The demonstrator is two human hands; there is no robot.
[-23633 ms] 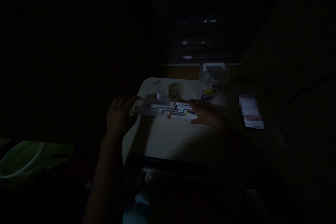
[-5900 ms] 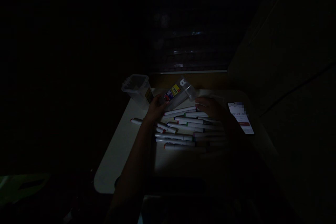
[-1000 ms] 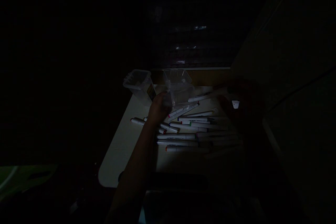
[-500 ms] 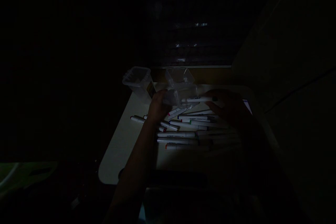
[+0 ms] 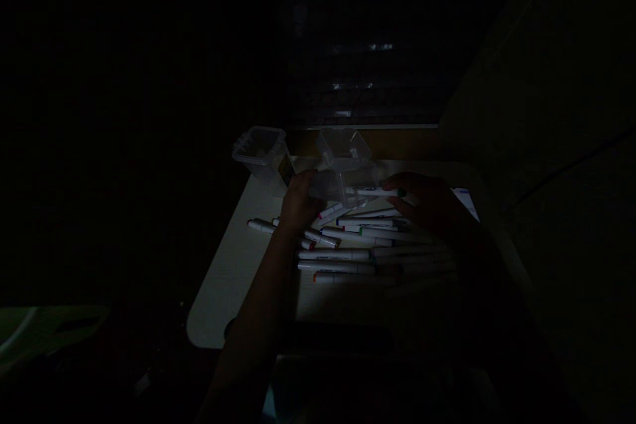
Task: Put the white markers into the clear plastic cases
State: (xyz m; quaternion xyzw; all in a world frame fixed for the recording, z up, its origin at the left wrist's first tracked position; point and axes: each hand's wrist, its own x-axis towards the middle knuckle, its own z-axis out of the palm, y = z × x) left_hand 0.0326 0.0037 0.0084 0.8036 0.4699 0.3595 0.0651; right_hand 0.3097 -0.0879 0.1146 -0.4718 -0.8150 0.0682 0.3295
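Note:
My left hand (image 5: pixel 299 202) is closed on a clear plastic box (image 5: pixel 325 184), which lies tipped with its mouth facing right and its hinged lid (image 5: pixel 344 146) swung open behind. In my right hand (image 5: pixel 422 202) is a white marker (image 5: pixel 370 191) with a dark green end, pinched near that end. The marker's other end reaches into the mouth of the box. Below both hands, several white markers (image 5: pixel 335 255) with coloured ends lie on the pale table (image 5: pixel 223 278). Shadow covers most of my right hand.
A taller clear plastic container (image 5: pixel 263 159) with a dark label stands at the table's back left. A lit phone-like screen (image 5: pixel 466 202) lies beyond my right hand. Behind the table is a dark ribbed surface (image 5: pixel 342 86). The scene is very dim.
My right hand has moved slightly left, bringing the marker further into the box's mouth. The box and its lid have shifted a little to the right.

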